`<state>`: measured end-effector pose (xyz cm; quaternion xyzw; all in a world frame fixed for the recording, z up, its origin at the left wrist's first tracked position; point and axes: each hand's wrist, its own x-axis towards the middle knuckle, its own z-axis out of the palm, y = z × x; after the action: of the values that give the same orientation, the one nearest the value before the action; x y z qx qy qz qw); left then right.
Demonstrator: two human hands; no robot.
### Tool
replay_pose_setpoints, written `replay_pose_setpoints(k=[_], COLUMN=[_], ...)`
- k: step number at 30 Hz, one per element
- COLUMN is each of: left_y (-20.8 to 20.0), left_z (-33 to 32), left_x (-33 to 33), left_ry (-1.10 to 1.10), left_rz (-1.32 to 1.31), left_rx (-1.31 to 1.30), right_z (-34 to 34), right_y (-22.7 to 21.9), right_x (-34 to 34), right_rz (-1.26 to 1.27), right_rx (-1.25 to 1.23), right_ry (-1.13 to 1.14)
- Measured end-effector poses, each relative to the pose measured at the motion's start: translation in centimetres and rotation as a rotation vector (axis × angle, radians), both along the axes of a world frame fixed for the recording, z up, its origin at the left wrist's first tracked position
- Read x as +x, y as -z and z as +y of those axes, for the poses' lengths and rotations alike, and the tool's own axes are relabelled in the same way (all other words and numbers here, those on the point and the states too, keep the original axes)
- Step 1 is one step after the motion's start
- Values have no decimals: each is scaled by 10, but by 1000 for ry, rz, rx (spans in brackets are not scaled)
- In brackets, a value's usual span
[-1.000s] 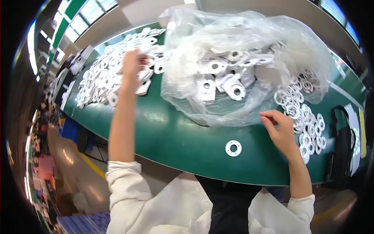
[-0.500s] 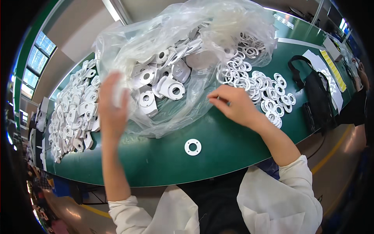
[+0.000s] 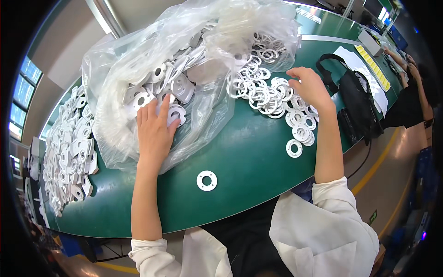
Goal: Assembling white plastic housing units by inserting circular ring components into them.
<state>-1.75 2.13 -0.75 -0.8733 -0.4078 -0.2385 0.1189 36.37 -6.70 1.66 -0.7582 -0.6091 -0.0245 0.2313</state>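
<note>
Many flat white plastic pieces with round holes [image 3: 69, 152] lie in a heap at your far left on the green surface [image 3: 249, 152], too many to count. Next, your left hand [image 3: 154, 131] lies flat and open on the big clear plastic bag [image 3: 184, 60], fingers spread, pressing a white piece through the thin film. It seems to hold the bag still. One white ring with small holes [image 3: 206, 180] sits alone near you. Farther right, a pile of thin white rings [image 3: 272, 99] spills from the bag. Your right hand [image 3: 310, 87] hovers over it, fingers loose, gripping nothing. One black bag [image 3: 357, 106] rests at the right.
</note>
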Motion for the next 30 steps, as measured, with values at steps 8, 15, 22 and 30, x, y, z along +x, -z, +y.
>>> replay_pose_setpoints(k=[8,15,22,30], left_y=[-12,-27,-27,-21], left_z=[-21,-52,-64,-72], left_x=[-9,5,14,23], left_ry=[-114,196,549,507], left_rz=[-228,-1305,-1504,-1462], left_rx=[-197,-1273,-1921,-1955], right_z=[12,16,17,9], right_y=[-1,17,7,-18], right_x=[-13,1,-4,-96], right_rz=[116,105,149,483], right_rx=[-91,24,-36,602], right_ry=[16,25,38,-374])
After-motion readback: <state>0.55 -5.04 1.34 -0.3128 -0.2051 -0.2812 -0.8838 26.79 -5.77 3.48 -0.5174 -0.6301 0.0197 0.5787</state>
